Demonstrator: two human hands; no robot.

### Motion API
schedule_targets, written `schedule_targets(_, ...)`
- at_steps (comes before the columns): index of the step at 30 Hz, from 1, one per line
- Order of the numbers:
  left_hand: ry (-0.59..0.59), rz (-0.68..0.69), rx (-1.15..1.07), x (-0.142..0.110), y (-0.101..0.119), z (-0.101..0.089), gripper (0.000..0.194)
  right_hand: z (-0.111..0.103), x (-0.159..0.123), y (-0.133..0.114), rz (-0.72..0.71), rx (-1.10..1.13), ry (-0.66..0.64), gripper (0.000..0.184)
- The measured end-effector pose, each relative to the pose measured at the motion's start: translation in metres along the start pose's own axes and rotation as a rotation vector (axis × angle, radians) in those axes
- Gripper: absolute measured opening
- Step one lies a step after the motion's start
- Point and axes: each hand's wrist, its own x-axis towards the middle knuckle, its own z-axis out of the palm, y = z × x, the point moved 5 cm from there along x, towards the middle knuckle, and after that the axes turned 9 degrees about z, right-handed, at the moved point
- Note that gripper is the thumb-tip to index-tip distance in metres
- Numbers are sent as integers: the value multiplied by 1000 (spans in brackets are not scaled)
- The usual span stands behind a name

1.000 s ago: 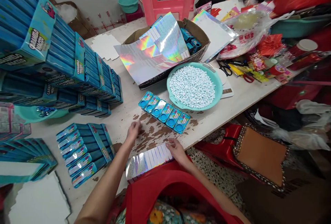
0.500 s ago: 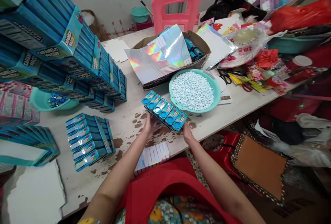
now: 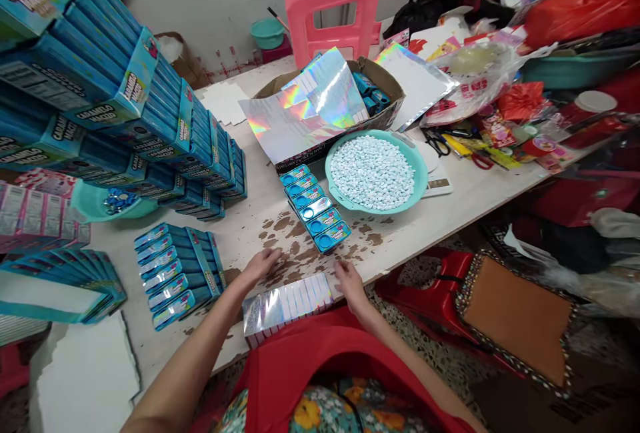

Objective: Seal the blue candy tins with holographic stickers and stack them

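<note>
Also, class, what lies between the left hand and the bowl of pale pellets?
In the head view: brown-patched tabletop, then a row of six blue packs nearer the bowl.

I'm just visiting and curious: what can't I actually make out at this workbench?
All in the head view:
- Cardboard box: much of the inside, hidden by shiny sheets.
- Bowl: its floor, hidden by white pellets.
- Tall blue stack: cut off by the picture's left edge.
- Silver strips: part of the near side, hidden by the red apron.
- Blue packs beside the bowl: fine print, too small.
</note>
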Motion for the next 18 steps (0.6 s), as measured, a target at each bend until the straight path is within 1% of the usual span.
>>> schedule_targets(1,-64,-11,113,-16,-18,-2,57,3,-6,10,38,-26,-11,48)
schedule_targets(2,-127,-10,178,-30,-35,-2,51,6,-10,19,66,-50,-34,49)
schedule_targets(4,-230,-10,254,-54,-60,0,38,15,-17,30,78,-75,-114,46)
schedule_targets(6,-256,-23,281,-67,-74,4,27,22,-20,35,85,-77,-199,37)
schedule_targets(7,-243,-31,274,-69,-77,5,24,23,-20,36,91,-76,-227,33)
schedule_targets(9,-203,-10,203,-67,-75,8,26,21,-19,34,89,-82,-232,33)
schedule_targets(11,-191,76,94,-61,-65,13,33,13,-15,31,78,-85,-202,36)
schedule_targets(13,-211,170,40,-55,-53,21,34,3,-9,27,63,-88,-160,40)
schedule_targets(15,-226,219,52,-49,-44,31,30,-8,-3,24,48,-102,-123,45)
schedule_targets(18,-190,219,138,-40,-39,43,29,-20,-1,17,20,-152,-83,48)
